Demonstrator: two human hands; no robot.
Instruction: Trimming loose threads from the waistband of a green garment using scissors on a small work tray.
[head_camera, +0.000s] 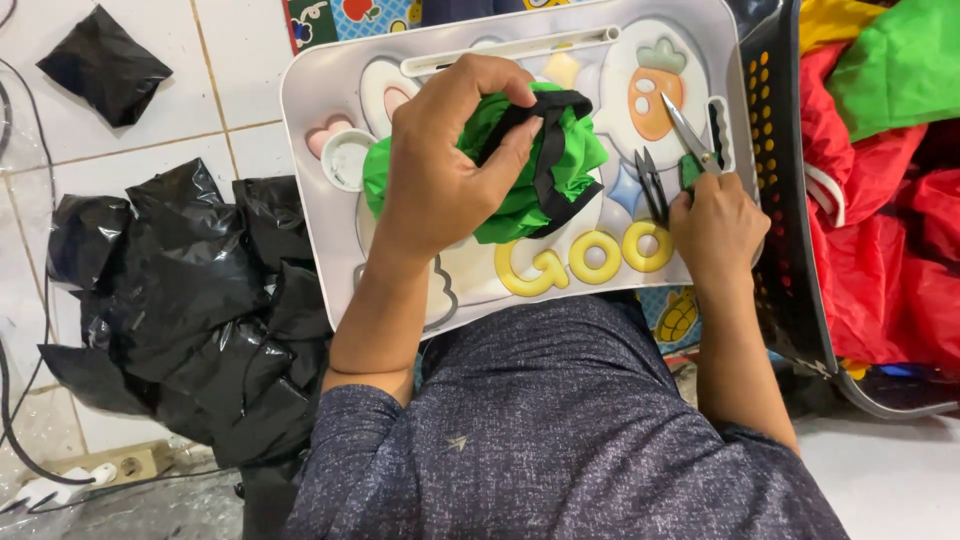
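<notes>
Meanwhile left hand (440, 170) grips a green bundle (520, 170) with black strap, right hand (715, 225) grasps snips (690, 140) over cartoon-printed tray (320, 100).

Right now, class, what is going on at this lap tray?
A person sits with a white cartoon-printed lap tray in front of them. The left hand grips a bunched green cloth with a black strap on the tray. The right hand holds small thread snips, blades up. Crumpled black plastic bags lie to the left; a dark basket of red and green cloth stands on the right.

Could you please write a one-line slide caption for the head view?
Left hand grips green cloth on a lap tray; right hand holds small scissors.
</notes>
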